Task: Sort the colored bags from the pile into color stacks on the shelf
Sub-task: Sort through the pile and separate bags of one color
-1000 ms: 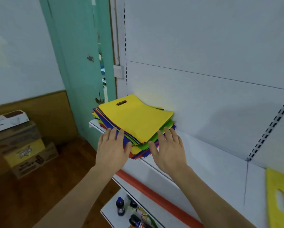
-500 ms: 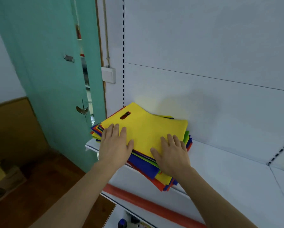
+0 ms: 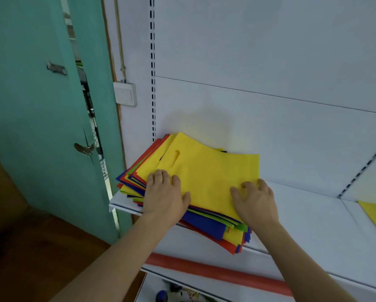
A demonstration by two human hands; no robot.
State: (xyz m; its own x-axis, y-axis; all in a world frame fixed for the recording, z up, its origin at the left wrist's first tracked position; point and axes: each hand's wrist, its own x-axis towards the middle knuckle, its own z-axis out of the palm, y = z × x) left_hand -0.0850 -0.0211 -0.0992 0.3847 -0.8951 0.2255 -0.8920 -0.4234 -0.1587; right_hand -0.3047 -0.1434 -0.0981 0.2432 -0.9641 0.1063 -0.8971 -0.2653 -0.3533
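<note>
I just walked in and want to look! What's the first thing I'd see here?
The bright pile of bags at the shelf's left end grabs the eye, with a yellow bag on top and red, blue and green edges poking out below. The left hand lies on the pile's near left side, and the right hand curls at the yellow bag's right corner. Left of the shelf stands a teal door.

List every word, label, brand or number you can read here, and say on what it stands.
None can be read.
Bottles below the shelf: labels cut off and too blurred to read.
Bags, wall switch: no print shows.
</note>
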